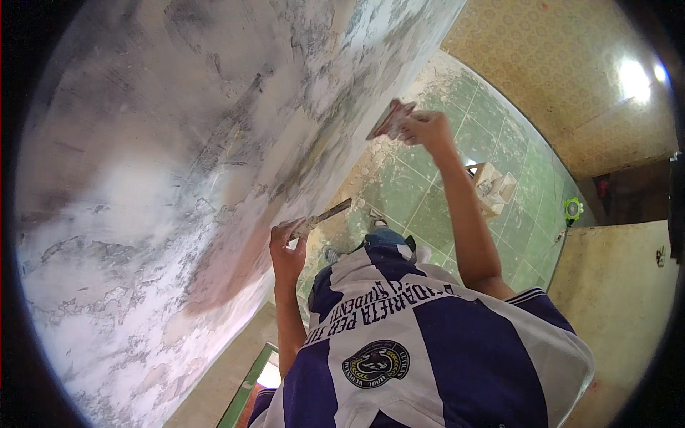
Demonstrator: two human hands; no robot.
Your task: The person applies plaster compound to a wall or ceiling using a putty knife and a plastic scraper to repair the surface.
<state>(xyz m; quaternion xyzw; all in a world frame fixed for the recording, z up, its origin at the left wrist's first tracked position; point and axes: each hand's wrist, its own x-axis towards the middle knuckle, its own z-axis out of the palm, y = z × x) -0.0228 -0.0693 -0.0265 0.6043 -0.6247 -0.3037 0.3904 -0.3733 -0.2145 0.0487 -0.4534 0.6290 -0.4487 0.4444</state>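
My left hand (285,242) is closed on a long flat scraper (328,214) with a dark blade, held low near the plastered wall (135,128), which is patchy white and grey. My right hand (428,132) is raised higher and farther right, gripping a second flat blade tool (382,121), smeared with pale compound and with some red on it, close to the wall. My striped white and dark purple shirt, jeans and feet show below.
Green floor tiles (407,192) are strewn with pale debris along the wall's foot. A dirty box-like container (492,189) sits right of my legs. A green fan-like device (572,209) stands by the yellowish right wall (542,85). A green-framed doorway (246,385) is at lower left.
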